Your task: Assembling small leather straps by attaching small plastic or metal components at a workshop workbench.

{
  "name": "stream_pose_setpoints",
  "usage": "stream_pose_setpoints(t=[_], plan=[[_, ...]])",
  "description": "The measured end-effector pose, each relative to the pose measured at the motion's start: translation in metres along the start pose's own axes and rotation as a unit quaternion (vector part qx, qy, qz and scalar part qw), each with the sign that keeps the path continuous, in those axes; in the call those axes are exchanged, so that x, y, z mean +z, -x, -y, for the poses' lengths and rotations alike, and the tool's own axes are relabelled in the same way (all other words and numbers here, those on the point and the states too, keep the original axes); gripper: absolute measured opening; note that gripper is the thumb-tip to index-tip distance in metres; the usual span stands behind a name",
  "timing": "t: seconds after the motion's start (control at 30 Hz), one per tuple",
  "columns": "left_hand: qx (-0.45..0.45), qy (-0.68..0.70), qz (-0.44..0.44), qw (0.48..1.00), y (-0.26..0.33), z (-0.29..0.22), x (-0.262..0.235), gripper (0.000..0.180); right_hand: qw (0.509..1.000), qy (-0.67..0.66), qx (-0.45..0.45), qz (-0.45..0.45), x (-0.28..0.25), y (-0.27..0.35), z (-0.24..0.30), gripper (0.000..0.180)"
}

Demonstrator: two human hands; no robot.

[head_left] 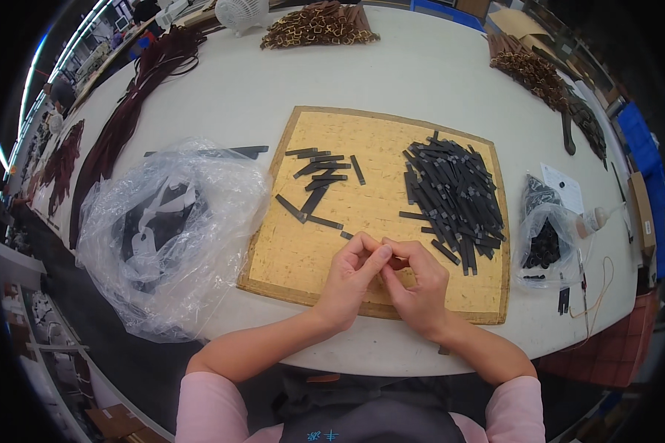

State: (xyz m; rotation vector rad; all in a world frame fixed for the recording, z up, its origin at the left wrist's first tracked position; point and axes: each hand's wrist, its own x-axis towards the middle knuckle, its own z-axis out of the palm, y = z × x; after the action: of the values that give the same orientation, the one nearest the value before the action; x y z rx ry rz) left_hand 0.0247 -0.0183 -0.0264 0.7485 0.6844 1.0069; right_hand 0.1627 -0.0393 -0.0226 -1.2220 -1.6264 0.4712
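Note:
Above the near part of a yellow cork-like board, my left hand and my right hand meet. Both are closed, thumbs and forefingers pinched together at the tips. Whatever lies between the fingers is mostly hidden; only something dark shows there. The end of a black strip peeks out beside my left fingers, and I cannot tell if it is held or lies on the board. Several short black strips are scattered on the board's left half. A large heap of similar black strips covers its right side.
Left of the board sits a big clear plastic bag with dark pieces inside. A smaller bag of black parts and thin cord lie at right. Dark red straps, bundles with metal rings and a white fan stand farther off.

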Motion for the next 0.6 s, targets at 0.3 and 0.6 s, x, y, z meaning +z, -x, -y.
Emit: stream_pose_setpoints(t=[0.3, 0.6], plan=[[-0.016, 0.011, -0.019, 1.0, 0.0, -0.002, -0.01, 0.018, 0.998, 0.029, -0.048, 0.031, -0.006, -0.001, -0.001, 0.03], [0.006, -0.104, 0.017, 0.994, 0.008, -0.011, -0.006, 0.021, 0.981, -0.134, 0.116, 0.084, -0.025, -0.004, -0.002, 0.034]])
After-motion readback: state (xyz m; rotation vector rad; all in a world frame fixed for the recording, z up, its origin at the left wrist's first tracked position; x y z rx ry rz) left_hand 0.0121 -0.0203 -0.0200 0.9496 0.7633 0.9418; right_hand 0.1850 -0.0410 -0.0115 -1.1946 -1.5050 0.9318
